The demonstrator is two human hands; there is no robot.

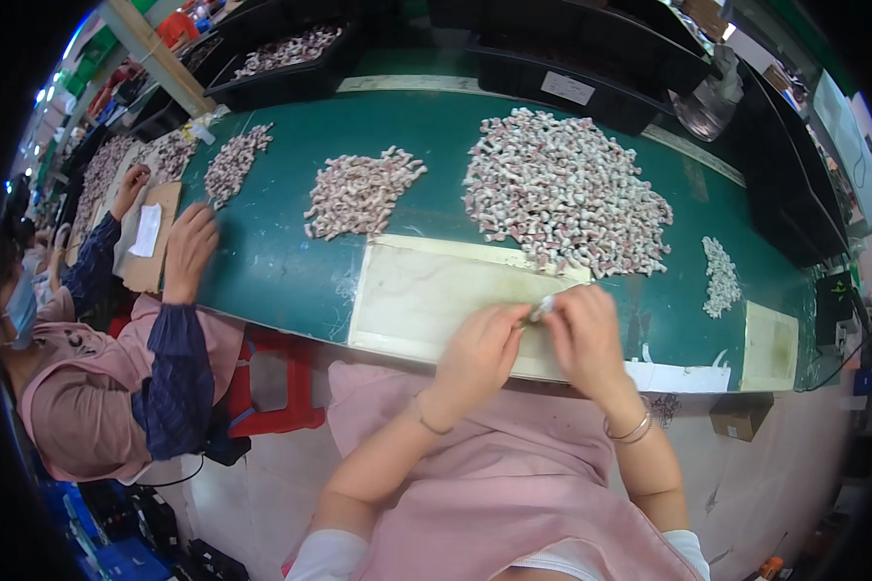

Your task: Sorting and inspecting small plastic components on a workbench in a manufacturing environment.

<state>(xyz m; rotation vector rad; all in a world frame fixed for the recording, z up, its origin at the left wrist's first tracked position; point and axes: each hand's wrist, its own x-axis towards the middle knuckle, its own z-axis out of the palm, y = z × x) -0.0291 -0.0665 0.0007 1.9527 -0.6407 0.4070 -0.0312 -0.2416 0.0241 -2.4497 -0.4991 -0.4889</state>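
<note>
Close together over the near edge of the cream work sheet [436, 290], my two hands meet at the fingertips. My right hand [589, 334] is closed in a pinch on a small white piece [547, 305]. Fingers bent and pressed together, my left hand [480, 351] touches the same spot; what it grips is partly hidden by the fingers. Just beyond lies a large pile of small white-and-pink knobbed pieces [567, 189]. A smaller, pinker pile [361, 192] sits to its left, and a little white pile [720, 278] to its right.
Black bins [572, 82] line the back of the green table [271, 247]. A clear plastic bag [707, 107] stands at the back right. On the left, a co-worker's hand [192, 242] rests near another pile [237, 163]. A red stool [281, 387] is below the table.
</note>
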